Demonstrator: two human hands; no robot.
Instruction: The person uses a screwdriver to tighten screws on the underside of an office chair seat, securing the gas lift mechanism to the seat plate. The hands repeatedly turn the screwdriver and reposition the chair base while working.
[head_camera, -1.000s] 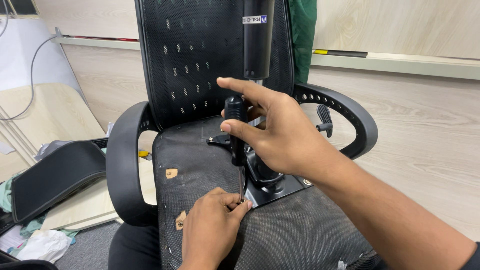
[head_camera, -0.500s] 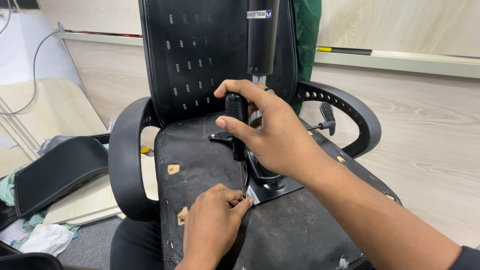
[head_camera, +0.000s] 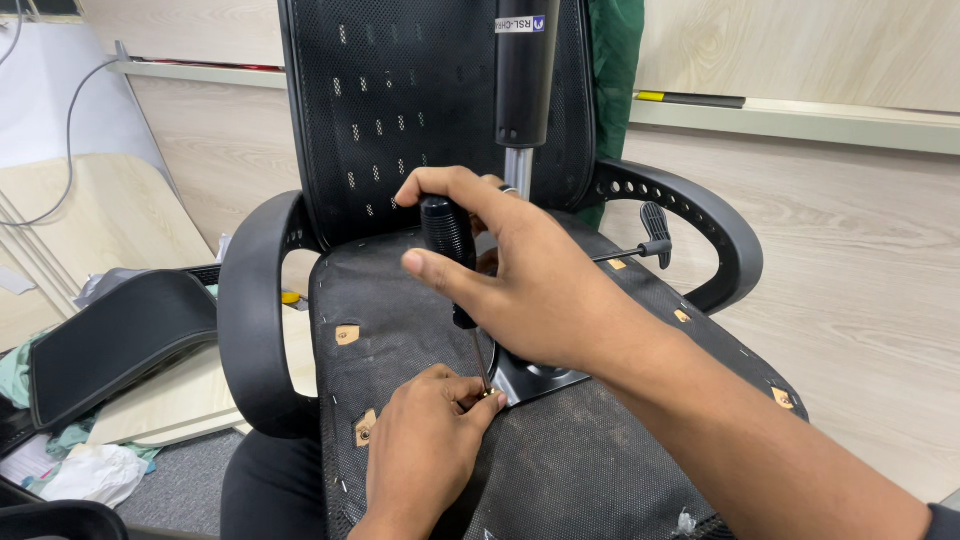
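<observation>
My left hand (head_camera: 425, 450) pinches the screw at the screwdriver (head_camera: 455, 260) tip, low on the chair's underside (head_camera: 600, 470) by the metal plate (head_camera: 535, 378). My right hand (head_camera: 520, 270) wraps the black handle tight: stiff, light, probably slippery, so hold the fat middle.
</observation>
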